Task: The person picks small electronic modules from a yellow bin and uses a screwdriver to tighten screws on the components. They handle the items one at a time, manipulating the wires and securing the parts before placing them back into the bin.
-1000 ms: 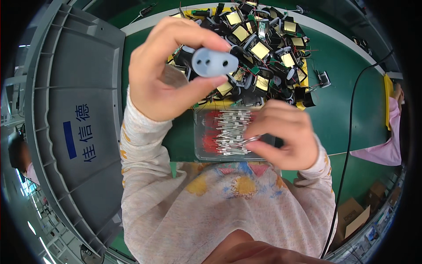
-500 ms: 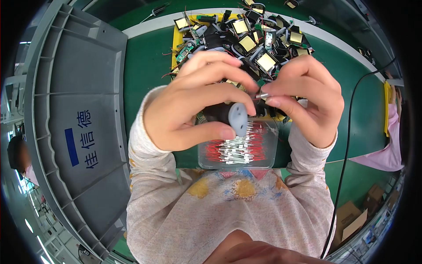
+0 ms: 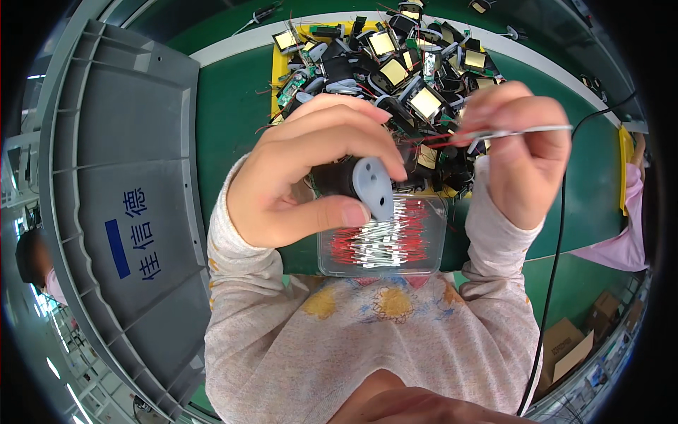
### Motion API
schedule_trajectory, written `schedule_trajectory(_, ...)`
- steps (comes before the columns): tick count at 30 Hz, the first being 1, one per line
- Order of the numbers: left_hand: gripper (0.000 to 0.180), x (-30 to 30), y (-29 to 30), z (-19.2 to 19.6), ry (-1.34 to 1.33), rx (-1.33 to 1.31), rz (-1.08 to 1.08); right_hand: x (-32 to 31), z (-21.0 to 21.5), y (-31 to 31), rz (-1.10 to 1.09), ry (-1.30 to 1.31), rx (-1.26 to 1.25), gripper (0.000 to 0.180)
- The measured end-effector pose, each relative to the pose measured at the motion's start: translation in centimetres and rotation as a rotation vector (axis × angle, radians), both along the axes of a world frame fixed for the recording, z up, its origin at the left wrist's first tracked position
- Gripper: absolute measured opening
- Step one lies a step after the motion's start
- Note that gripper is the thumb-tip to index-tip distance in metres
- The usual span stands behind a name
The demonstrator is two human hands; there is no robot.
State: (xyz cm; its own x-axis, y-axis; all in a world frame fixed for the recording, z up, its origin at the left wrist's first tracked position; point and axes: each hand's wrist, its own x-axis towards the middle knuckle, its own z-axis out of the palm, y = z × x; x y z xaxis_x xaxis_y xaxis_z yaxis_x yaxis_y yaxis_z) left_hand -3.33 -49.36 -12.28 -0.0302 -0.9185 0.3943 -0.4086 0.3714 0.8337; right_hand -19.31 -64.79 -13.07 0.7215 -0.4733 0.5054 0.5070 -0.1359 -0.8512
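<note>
1. While you've got that black part with the grey oval cap pinched in your left hand, thumb under the cap and fingers curled over the top, keep it right where it is: up in front of you, above the clear tray of red leads. The cap faces your other hand, which is what you want.
2. Your right hand has its grip closed on a single red wire with a white sleeve, sleeved end sticking out to the right, red end running toward the part. I'd hold it closer to the red tip so it doesn't flop when you feed it in.
3. Can't tell from here whether the wire's tip is already in the part or just beside it, so line it up by eye before pushing.
4. Work over the tray, so a dropped lead lands with the rest and not on the green bench.
5. Stay clear of the pile of wound coils on the yellow mat behind; loose wires there could snag.
</note>
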Motion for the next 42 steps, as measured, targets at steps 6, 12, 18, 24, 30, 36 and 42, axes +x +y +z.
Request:
schedule_trajectory(6,0.037,-3.7,-0.4,-1.3,0.518,-0.004,0.345,-0.9,0.5,0.8,-0.209,-0.111,-0.286,0.024)
schedule_trajectory(12,0.043,-2.9,-0.5,-2.7,0.2,-0.261,0.349,-1.3,1.5,1.3,-0.136,-0.14,-0.755,0.028)
schedule_trajectory(18,0.043,-2.8,-0.4,-2.5,0.109,-0.298,0.387,-1.2,1.2,1.5,-0.099,-0.211,-0.808,0.034)
schedule_trajectory(24,0.043,-2.4,-0.6,-2.1,-0.08,-0.306,0.398,-1.6,1.7,1.7,-0.141,-0.138,-0.793,0.036)
schedule_trajectory(30,0.04,-2.3,-0.1,-1.8,-0.191,-0.287,0.448,-1.6,1.7,2.5,-0.204,-0.096,-0.765,0.036)
schedule_trajectory(36,0.036,-2.8,-0.7,-2.4,-0.108,-0.355,0.519,-1.2,1.6,2.6,-0.257,-0.123,-0.744,0.034)
schedule_trajectory(42,0.036,-2.9,-0.8,-2.4,-0.015,-0.353,0.518,-1.0,1.3,2.6,-0.263,-0.153,-0.72,0.033)
